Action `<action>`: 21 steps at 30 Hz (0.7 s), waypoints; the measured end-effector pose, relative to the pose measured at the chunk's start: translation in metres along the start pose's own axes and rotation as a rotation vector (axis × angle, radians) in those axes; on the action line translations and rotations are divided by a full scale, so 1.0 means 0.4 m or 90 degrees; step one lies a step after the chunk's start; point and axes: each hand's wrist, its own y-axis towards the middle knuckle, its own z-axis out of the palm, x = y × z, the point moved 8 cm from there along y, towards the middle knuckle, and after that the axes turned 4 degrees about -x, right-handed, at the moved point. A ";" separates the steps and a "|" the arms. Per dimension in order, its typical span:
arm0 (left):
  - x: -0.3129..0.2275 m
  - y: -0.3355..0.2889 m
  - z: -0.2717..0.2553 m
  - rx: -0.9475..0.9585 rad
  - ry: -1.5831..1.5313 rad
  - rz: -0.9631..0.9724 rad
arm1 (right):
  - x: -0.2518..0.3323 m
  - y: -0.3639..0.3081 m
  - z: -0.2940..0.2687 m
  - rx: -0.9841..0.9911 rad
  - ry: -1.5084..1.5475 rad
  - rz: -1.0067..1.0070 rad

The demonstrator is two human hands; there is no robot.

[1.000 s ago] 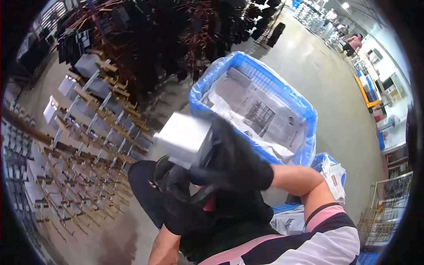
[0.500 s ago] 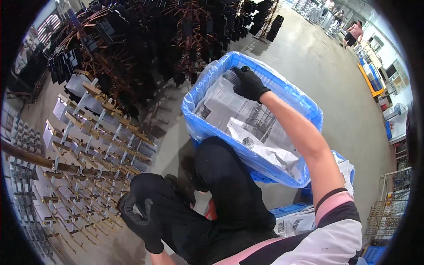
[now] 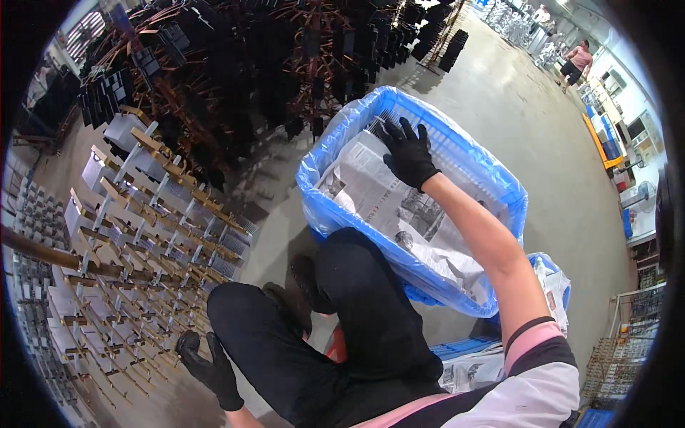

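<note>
My right hand (image 3: 410, 153), in a black glove, reaches into a blue plastic basket (image 3: 492, 160) lined with a clear bag. Its fingers are spread over the newspaper sheets (image 3: 378, 182) there. By the fingertips, against the basket's far left end, stands a grey finned piece (image 3: 382, 123), partly hidden by the hand and paper. My left hand (image 3: 207, 364), also black-gloved, hovers beside my knee with thumb and fingers apart and nothing between them. Close to it is a rack (image 3: 153, 210) of brass-coloured bars and hooks carrying several flat grey metal pieces.
Dark racks (image 3: 307, 64) hung with black parts crowd the far left. A second blue container (image 3: 553, 285) with newspaper stands at the right, and more newspaper (image 3: 474, 371) lies by my leg. Further off, a person (image 3: 576, 64) stands near a yellow cart (image 3: 603, 143).
My right hand has opened from its grip on the finned piece, which now stands at the basket's end. My left hand has moved off my knee toward the rack, fingers spreading.
</note>
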 end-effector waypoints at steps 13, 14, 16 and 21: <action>0.396 -0.123 0.344 0.146 -0.467 -0.468 | 0.021 0.008 -0.142 -0.108 0.111 -0.103; 0.431 -0.139 0.381 0.126 -0.499 -0.510 | 0.051 0.008 -0.190 -0.168 0.132 -0.141; 0.558 -0.188 0.395 0.089 -0.463 -0.541 | 0.179 0.007 -0.271 -0.121 0.375 -0.146; 0.638 -0.183 0.503 0.076 -0.016 -0.494 | 0.377 -0.052 -0.369 0.060 0.488 -0.066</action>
